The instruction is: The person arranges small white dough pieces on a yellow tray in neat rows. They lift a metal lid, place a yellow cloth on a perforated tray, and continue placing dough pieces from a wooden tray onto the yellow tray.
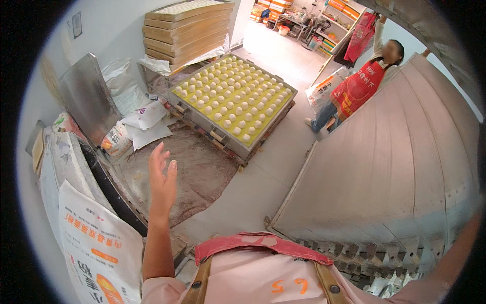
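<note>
My left hand (162,175) is raised over the dark floor mat (193,178), fingers loosely apart and nothing in it. My right hand is out of view; only the forearm shows at the lower right rim, reaching past the large curved wooden panel (360,163). Ahead of me, a deep metal-sided tray (248,152) holds many round white dough balls (228,123) in rows on a yellow surface. White flour sacks (148,114) with printing lie against the wall, to the left of the tray.
Wooden trays (186,34) are stacked against the wall, the top one bearing dough balls. A metal sheet (91,97) leans nearby. A person in a red apron (358,89) stands beyond the panel, arms raised. A printed white sack (98,243) lies close on my left.
</note>
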`<action>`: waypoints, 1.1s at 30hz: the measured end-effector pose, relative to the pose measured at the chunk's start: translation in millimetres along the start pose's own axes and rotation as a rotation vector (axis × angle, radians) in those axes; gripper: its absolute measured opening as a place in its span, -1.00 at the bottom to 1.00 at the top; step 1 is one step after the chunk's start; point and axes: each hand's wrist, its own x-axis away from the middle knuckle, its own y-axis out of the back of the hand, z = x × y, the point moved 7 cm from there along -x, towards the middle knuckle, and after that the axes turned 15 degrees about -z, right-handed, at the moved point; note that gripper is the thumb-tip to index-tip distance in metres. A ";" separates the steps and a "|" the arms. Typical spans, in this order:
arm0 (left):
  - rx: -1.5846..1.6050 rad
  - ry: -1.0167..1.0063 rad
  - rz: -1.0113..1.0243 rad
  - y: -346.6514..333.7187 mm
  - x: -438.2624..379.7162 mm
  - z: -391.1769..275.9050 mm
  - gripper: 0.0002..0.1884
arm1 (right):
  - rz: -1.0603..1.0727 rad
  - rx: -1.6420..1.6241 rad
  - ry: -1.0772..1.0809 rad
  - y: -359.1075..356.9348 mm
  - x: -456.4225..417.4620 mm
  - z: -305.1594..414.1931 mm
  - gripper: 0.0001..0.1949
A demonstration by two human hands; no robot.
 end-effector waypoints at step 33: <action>-0.240 0.327 0.056 -91.4 -457.3 411.6 -0.46 | -0.063 -0.261 -0.892 -281.9 504.4 -317.1 -0.80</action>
